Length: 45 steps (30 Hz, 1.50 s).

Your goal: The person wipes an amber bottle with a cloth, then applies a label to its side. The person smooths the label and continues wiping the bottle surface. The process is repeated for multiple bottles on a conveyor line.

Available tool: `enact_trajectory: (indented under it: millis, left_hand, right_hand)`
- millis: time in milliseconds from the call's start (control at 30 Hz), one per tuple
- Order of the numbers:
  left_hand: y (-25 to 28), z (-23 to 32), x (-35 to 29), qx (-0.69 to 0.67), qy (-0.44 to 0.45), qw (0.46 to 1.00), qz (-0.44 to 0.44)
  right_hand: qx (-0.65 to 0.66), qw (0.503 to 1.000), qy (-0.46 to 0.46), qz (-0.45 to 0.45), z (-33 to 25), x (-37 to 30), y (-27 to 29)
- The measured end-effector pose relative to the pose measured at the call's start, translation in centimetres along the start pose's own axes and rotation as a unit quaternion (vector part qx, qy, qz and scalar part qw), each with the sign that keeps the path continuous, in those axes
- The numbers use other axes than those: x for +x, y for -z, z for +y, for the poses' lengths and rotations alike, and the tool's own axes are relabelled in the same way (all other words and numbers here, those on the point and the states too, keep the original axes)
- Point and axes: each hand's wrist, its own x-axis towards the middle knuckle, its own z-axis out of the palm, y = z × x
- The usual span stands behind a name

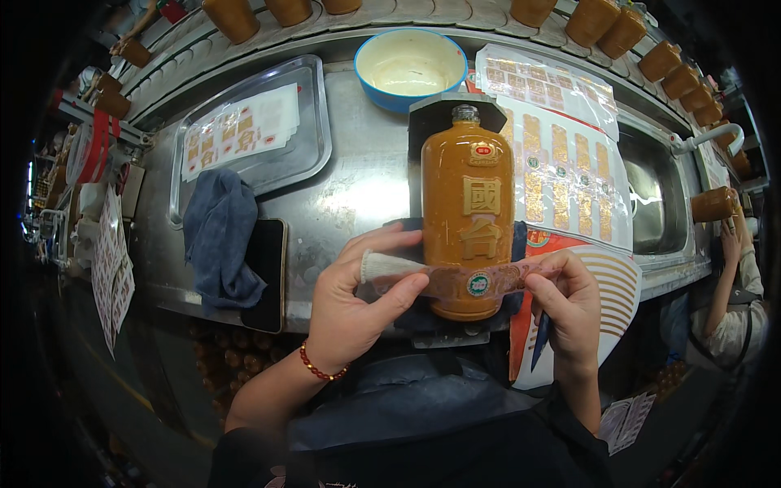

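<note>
A brown glazed bottle [439, 195] with raised gold characters and a small red-and-gold emblem lies in front of me, its neck pointing away. Across its lower part runs a pinkish clear label strip [508, 278] with a round green-and-white emblem. My left hand [346, 305], a white finger cot on one finger, pinches the strip's left end. The other end is between the thumb and fingers of my right hand [573, 313]. A slim dark blue tool [540, 337], perhaps a knife or pen, sticks out below that palm. Dark cloth [411, 313] lies under the bottle.
Label sheets [569, 171] cover the bench right of the bottle, beside a metal sink [655, 203]. A blue-rimmed bowl [411, 69] stands behind. Leftward are a metal tray [313, 122], blue cloth [218, 236] and a phone-like slab [272, 276]. Bottles [232, 18] line a conveyor; a co-worker [736, 301] is at right.
</note>
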Motion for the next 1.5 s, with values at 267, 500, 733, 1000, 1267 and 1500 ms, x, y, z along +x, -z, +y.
enact_trajectory:
  millis: [267, 500, 733, 1000, 1267, 1500]
  left_hand:
    - [0.7, -0.5, 0.4, 0.021, -0.013, 1.0, 0.009]
    - [0.1, -0.2, 0.4, 0.023, -0.007, 0.999, 0.023]
    - [-0.4, -0.4, 0.3, 0.015, -0.006, 0.999, 0.04]
    - [-0.2, -0.7, 0.6, 0.011, -0.002, 0.999, 0.048]
    - [-0.8, -0.6, 0.5, 0.025, -0.016, 0.998, 0.053]
    - [-0.9, -0.9, 0.5, 0.02, -0.012, 0.998, 0.065]
  right_hand:
    - [-0.004, 1.0, 0.003, 0.004, 0.5, 0.8, -0.8]
    - [0.007, 1.0, -0.006, 0.0, 0.7, 0.9, -0.3]
    - [0.019, 1.0, -0.013, -0.006, 0.9, 1.1, 0.0]
    - [0.025, 1.0, -0.011, -0.01, 1.3, 1.7, -0.5]
    - [0.019, 1.0, -0.013, -0.014, 1.8, 1.7, 0.1]
    - [0.02, 0.999, -0.034, -0.015, 2.3, 2.2, 0.1]
